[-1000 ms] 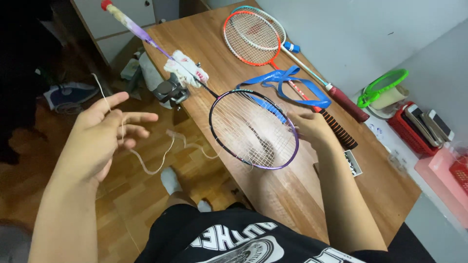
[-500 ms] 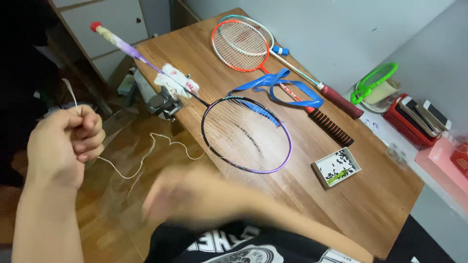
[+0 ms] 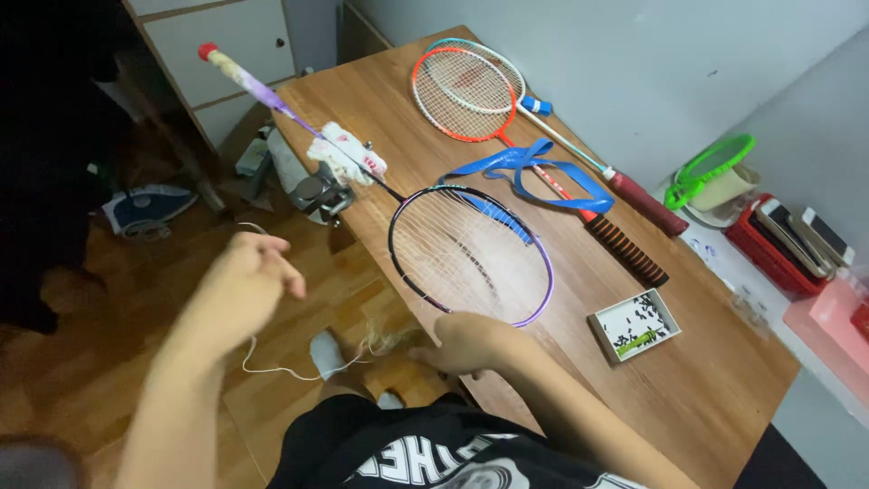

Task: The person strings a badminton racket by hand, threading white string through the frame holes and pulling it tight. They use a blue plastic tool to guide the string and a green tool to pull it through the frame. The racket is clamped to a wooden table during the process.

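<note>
- The string (image 3: 299,367) is thin and white; it droops in a loop below my left hand (image 3: 243,288) and runs toward my right hand (image 3: 466,342), out past the near edge of the table (image 3: 724,389), above the wooden floor.
- My left hand is raised over the floor, fingers curled in narrow around the string's upper end.
- My right hand sits at the table's near edge, just below the racket's rim; its fingers are bent down and blurred, so I cannot tell whether they pinch the string.
- The racket (image 3: 471,254), with a black and purple frame, lies flat on the table, its head toward me and its handle reaching out past the far-left corner.
- A white clamp (image 3: 346,156) grips the racket's shaft at the table's edge, a metal fixture just below it.
- Beyond lie a blue strap (image 3: 552,177) and two more rackets, the nearer one orange (image 3: 463,95).
- A small open box (image 3: 635,324) rests to the right of the racket's head.
</note>
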